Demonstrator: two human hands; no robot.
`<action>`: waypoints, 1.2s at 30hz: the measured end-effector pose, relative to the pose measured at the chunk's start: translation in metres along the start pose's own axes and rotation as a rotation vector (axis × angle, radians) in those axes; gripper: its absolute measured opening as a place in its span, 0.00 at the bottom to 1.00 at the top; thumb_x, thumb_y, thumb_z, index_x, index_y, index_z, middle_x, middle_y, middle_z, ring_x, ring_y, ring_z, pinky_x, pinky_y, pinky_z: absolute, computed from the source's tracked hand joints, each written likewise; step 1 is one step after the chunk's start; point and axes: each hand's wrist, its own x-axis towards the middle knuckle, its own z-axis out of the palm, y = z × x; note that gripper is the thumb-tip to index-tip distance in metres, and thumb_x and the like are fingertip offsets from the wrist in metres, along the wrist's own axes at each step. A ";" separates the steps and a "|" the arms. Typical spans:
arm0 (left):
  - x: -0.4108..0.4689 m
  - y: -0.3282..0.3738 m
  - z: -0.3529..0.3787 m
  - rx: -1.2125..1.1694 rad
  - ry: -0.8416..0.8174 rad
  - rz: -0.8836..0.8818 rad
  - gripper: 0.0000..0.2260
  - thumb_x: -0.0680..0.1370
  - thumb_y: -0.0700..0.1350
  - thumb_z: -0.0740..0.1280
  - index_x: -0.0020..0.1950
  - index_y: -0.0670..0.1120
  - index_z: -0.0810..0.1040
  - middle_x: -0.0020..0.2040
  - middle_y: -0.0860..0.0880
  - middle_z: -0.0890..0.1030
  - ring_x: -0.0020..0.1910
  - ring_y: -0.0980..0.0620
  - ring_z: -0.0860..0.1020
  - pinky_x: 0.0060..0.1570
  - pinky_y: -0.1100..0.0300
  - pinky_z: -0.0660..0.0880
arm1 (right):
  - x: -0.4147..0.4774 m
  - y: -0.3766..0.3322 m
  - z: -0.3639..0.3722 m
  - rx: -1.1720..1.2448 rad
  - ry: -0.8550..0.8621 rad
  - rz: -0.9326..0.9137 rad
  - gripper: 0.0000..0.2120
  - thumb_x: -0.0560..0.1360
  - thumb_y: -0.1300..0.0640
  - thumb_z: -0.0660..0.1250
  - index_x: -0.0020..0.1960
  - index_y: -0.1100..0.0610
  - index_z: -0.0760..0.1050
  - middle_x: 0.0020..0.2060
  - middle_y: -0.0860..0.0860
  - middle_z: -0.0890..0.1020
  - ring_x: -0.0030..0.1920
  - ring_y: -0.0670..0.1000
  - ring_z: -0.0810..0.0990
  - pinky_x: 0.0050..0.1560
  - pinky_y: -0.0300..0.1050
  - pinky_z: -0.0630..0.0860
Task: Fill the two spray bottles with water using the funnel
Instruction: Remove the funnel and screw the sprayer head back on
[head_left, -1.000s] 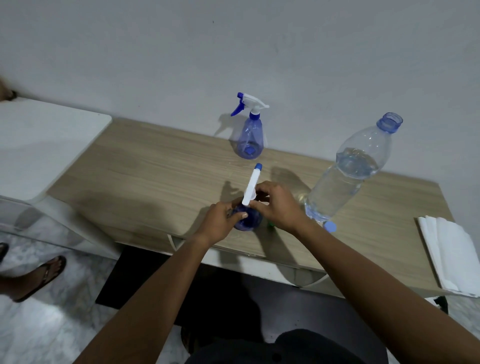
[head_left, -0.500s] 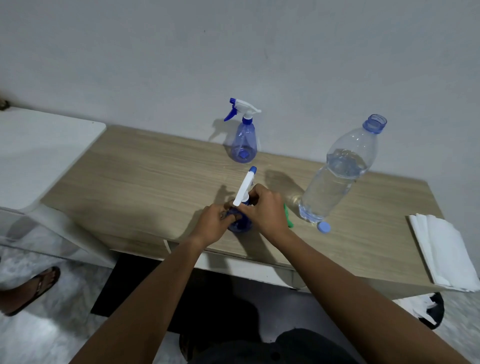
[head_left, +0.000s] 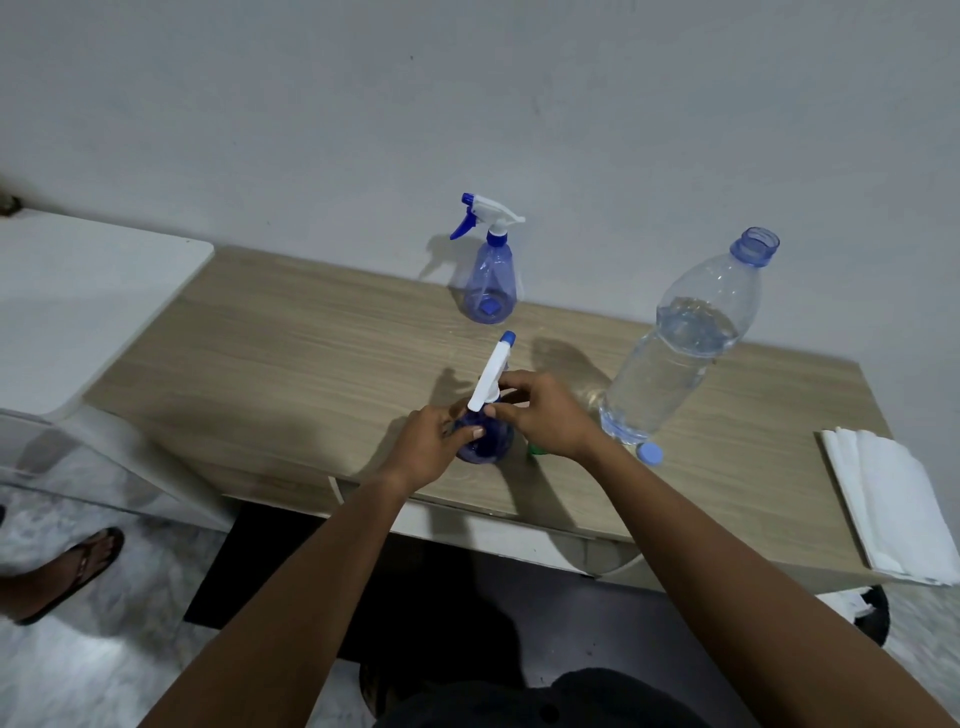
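Note:
A blue spray bottle (head_left: 485, 441) stands near the front edge of the wooden table (head_left: 291, 353). My left hand (head_left: 431, 441) grips its body. My right hand (head_left: 545, 415) pinches the neck of its white and blue spray head (head_left: 492, 371). A second blue spray bottle (head_left: 491, 283) with its trigger head on stands at the back by the wall. A large clear water bottle (head_left: 675, 353), uncapped and about two-thirds full, stands to the right. Its blue cap (head_left: 649, 453) lies on the table. A bit of the green funnel (head_left: 535, 450) shows under my right wrist.
A stack of white paper napkins (head_left: 893, 499) lies at the table's right end. A white surface (head_left: 78, 296) adjoins the table on the left. Another person's sandalled foot (head_left: 72, 566) is on the floor at the left.
The view has shifted slightly. My hands have stayed on the near spray bottle; my right fingers have moved around the spray head's neck and the head points a little differently.

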 end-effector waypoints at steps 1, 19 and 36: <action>-0.001 0.001 0.000 -0.008 -0.006 0.001 0.12 0.78 0.48 0.71 0.61 0.54 0.83 0.42 0.38 0.84 0.44 0.38 0.82 0.45 0.48 0.77 | 0.001 0.001 0.000 -0.007 0.006 -0.009 0.09 0.77 0.62 0.72 0.56 0.56 0.84 0.53 0.50 0.86 0.54 0.50 0.84 0.56 0.40 0.79; 0.005 -0.012 0.006 -0.037 0.030 -0.022 0.09 0.72 0.57 0.70 0.51 0.64 0.83 0.42 0.37 0.84 0.38 0.46 0.80 0.46 0.42 0.78 | -0.001 0.017 0.020 -0.084 0.167 -0.082 0.09 0.75 0.54 0.71 0.53 0.55 0.83 0.49 0.50 0.85 0.49 0.51 0.85 0.54 0.54 0.81; 0.014 -0.003 -0.018 0.127 -0.192 0.054 0.20 0.77 0.45 0.72 0.69 0.55 0.78 0.54 0.51 0.85 0.54 0.53 0.81 0.56 0.58 0.76 | 0.001 0.009 0.002 0.063 -0.003 -0.081 0.10 0.77 0.64 0.72 0.58 0.63 0.83 0.55 0.57 0.85 0.56 0.52 0.84 0.59 0.38 0.79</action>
